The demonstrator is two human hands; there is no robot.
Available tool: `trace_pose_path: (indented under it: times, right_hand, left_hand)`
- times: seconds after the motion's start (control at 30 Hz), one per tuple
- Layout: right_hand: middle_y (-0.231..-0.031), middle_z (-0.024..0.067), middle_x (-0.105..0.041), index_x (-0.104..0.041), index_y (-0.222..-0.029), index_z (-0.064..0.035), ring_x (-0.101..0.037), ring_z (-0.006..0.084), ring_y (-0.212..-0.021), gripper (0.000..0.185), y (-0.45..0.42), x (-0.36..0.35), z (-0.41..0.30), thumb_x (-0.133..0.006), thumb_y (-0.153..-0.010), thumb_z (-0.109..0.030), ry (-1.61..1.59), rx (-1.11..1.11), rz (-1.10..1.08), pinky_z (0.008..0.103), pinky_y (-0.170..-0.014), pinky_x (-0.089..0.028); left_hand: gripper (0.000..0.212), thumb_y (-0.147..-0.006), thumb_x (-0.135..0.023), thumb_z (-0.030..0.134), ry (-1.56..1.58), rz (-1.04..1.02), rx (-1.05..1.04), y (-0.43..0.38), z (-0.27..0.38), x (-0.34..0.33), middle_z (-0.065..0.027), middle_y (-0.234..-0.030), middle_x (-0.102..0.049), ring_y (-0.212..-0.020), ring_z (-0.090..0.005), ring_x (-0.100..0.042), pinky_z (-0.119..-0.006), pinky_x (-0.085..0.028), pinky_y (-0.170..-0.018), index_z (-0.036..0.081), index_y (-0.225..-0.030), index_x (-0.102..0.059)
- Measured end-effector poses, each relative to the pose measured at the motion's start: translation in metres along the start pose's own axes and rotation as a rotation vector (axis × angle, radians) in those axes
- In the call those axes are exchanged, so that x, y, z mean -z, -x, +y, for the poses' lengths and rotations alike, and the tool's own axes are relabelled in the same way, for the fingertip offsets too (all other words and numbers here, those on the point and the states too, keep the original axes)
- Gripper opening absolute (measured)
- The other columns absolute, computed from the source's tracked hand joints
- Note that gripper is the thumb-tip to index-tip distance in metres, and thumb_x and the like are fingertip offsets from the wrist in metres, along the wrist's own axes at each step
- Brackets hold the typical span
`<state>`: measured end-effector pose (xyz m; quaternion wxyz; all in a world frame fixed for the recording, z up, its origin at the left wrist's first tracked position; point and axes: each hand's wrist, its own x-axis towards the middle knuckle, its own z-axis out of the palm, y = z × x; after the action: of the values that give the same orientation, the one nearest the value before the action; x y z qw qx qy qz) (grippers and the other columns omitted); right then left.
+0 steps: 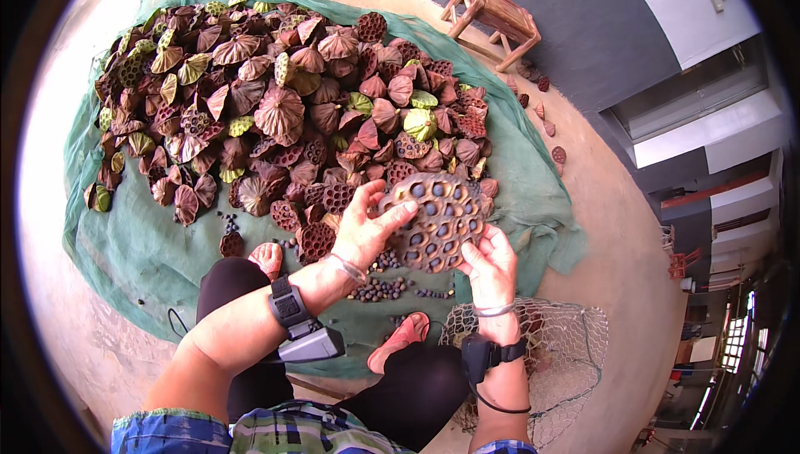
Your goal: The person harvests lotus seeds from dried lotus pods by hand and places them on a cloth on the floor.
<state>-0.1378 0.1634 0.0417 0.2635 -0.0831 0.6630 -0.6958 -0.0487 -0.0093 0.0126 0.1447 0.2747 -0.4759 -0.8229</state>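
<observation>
A large dried brown lotus seed pod (pixel 437 220) is held up in front of me, its flat face towards me. Dark seeds sit in many of its holes. My left hand (pixel 369 223) grips the pod's left edge, thumb on the face. At the lower right edge, my right hand (pixel 490 263) pinches it between thumb and fingers. Below the pod, loose dark lotus seeds (pixel 380 289) lie on a green mesh sheet (pixel 181 266). Beyond my hands spreads a broad heap of lotus seed pods (pixel 281 110), mostly brown with some green ones.
A wire-mesh basket (pixel 565 366) stands beside my right leg, with some pods inside. At the back right a wooden stool (pixel 494 16) stands by the grey wall (pixel 562 35). Several stray pods (pixel 558 155) lie on the concrete floor (pixel 625 266). My sandalled feet rest on the sheet.
</observation>
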Motion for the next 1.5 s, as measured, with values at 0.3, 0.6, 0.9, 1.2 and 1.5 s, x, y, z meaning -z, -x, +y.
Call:
trace_pose_path:
  times: [0.3,0.6,0.9,1.2,1.5]
  right_hand:
    - [-0.107,0.0092,-0.055,-0.045,-0.116,0.0041,-0.053,0.0143,-0.095,0.042,0.06,-0.036,-0.002,-0.062,-0.082,-0.014,0.232,0.196,-0.115,0.0256,-0.084,-0.042]
    - [-0.075,-0.0002,-0.058,-0.06,-0.093,0.0008,-0.049,0.0063,-0.067,0.022,0.06,-0.044,0.045,-0.062,-0.082,-0.018,0.334,0.136,-0.114,0.0209,-0.059,-0.04]
    - [-0.07,-0.0003,-0.056,-0.059,-0.088,0.0027,-0.048,0.0057,-0.064,0.02,0.062,-0.026,0.046,-0.06,-0.082,-0.016,0.407,0.076,-0.207,0.0212,-0.056,-0.04]
    - [-0.066,-0.0022,-0.054,-0.059,-0.083,0.002,-0.044,0.0047,-0.059,0.014,0.066,-0.016,0.056,-0.059,-0.079,-0.012,0.352,-0.06,-0.187,0.0208,-0.052,-0.036]
    - [-0.068,-0.002,-0.056,-0.059,-0.078,0.0007,-0.048,0.0046,-0.062,0.018,0.064,-0.02,0.058,-0.059,-0.075,-0.017,0.211,-0.235,-0.237,0.0198,-0.056,-0.037]
  left_hand:
    - [0.023,-0.074,-0.071,0.014,0.125,-0.25,0.155,0.045,0.024,0.033,-0.0034,-0.082,-0.065,-0.072,-0.0113,-0.06,-0.026,-0.05,-0.068,0.002,-0.093,-0.063]
    - [0.032,-0.066,-0.074,0.01,-0.328,-0.354,0.221,0.054,-0.004,0.045,-0.0038,-0.08,-0.064,-0.069,-0.0102,-0.058,-0.023,-0.047,-0.066,0.001,-0.094,-0.062]
    - [0.032,-0.065,-0.073,0.011,-0.629,-0.351,0.186,0.056,-0.019,0.029,-0.0037,-0.071,-0.062,-0.061,-0.0097,-0.057,-0.023,-0.046,-0.055,-0.002,-0.091,-0.06]
    - [0.023,-0.066,-0.069,0.007,-0.647,-0.413,0.194,0.06,-0.037,0.024,-0.005,-0.069,-0.063,-0.059,-0.0095,-0.057,-0.023,-0.047,-0.053,-0.004,-0.086,-0.063]
    - [0.025,-0.071,-0.072,0.014,-0.511,-0.394,0.265,0.061,-0.046,0.034,-0.0051,-0.069,-0.062,-0.057,-0.0093,-0.056,-0.022,-0.045,-0.052,-0.006,-0.082,-0.062]
